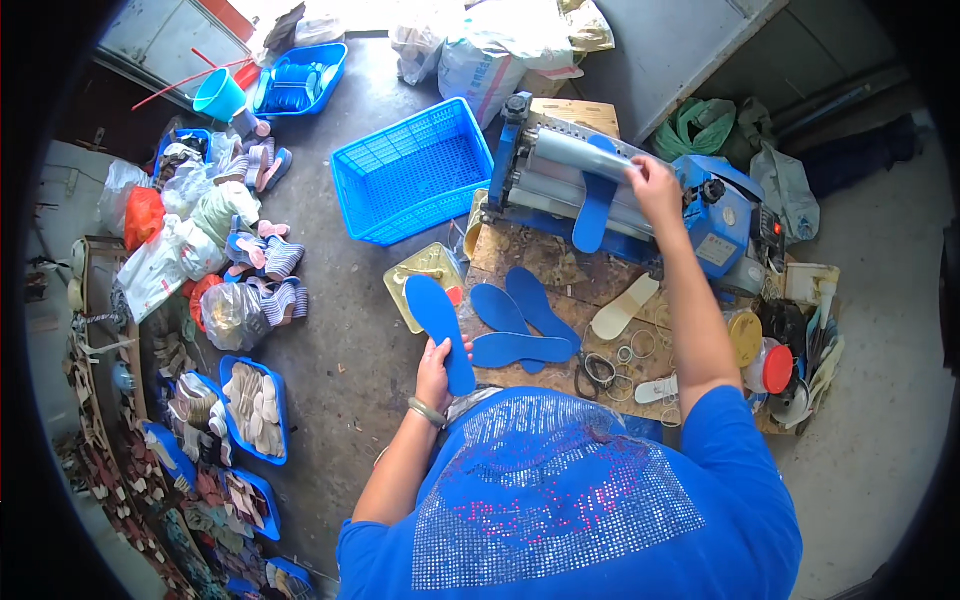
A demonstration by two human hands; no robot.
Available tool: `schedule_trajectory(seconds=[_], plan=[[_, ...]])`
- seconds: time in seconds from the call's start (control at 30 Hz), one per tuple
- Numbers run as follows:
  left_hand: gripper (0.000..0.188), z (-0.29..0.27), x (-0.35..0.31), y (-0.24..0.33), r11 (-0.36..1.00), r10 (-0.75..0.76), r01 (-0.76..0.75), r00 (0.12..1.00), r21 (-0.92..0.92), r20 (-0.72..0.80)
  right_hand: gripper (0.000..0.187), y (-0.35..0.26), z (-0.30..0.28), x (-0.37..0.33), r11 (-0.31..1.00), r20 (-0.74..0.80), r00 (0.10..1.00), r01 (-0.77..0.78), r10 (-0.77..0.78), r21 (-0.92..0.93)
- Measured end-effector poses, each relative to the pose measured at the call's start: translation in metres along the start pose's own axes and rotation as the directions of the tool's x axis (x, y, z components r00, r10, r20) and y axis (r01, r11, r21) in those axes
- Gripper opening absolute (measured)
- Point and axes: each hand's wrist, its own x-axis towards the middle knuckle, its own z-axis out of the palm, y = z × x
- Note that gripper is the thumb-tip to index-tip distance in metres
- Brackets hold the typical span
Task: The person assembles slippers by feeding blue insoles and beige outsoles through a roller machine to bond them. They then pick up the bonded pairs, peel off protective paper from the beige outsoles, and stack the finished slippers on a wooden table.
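My left hand (436,378) is closed around the lower part of a blue insole (432,310), held upright over the near left edge of the wooden bench (560,250). My right hand (655,190) reaches to the roller machine (575,165), its fingers curled against the metal rollers. What those fingers grip, if anything, is hidden. Just left of them, another blue insole (593,215) lies across the rollers, its rounded end hanging toward me. Several loose blue insoles (520,348) overlap on the bench between my hands. A pale insole (625,307) lies to their right.
A blue plastic basket (400,175) stands left of the machine. Black-handled scissors (597,372), rubber rings and a red-lidded jar (775,369) sit on the bench's right side. Sandals (275,255), bags and blue trays of shoe parts (255,410) line the floor at left.
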Motion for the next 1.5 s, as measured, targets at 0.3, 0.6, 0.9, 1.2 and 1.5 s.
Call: schedule_trajectory(seconds=[0.3, 0.6, 0.9, 1.2, 1.5], plan=[[0.033, -0.016, -0.005, 0.004, 0.999, -0.025, 0.021, 0.996, -0.043, -0.087, 0.038, 0.058, 0.033, 0.131, 0.947, 0.278, 0.942, -0.096, 0.186, -0.308], [0.035, -0.034, -0.017, -0.005, 0.998, -0.008, -0.002, 0.984, -0.058, -0.175, 0.046, 0.065, 0.063, 0.167, 0.824, 0.250, 0.852, -0.515, 0.460, 0.238], [0.033, -0.036, -0.020, -0.009, 0.996, 0.055, -0.065, 0.986, -0.060, -0.155, 0.028, -0.046, -0.025, 0.113, 0.599, -0.207, 0.977, 0.139, 0.046, 0.789], [0.032, 0.009, 0.006, -0.003, 0.995, 0.062, -0.053, 0.992, -0.082, 0.114, 0.025, -0.023, 0.067, -0.150, 0.595, 0.636, 0.770, -0.486, -0.054, 0.640], [0.028, 0.067, 0.013, -0.004, 0.984, 0.032, -0.085, 0.950, 0.158, 0.310, 0.039, -0.053, 0.049, -0.236, 0.592, 0.889, 0.456, -0.706, -0.041, 0.389]])
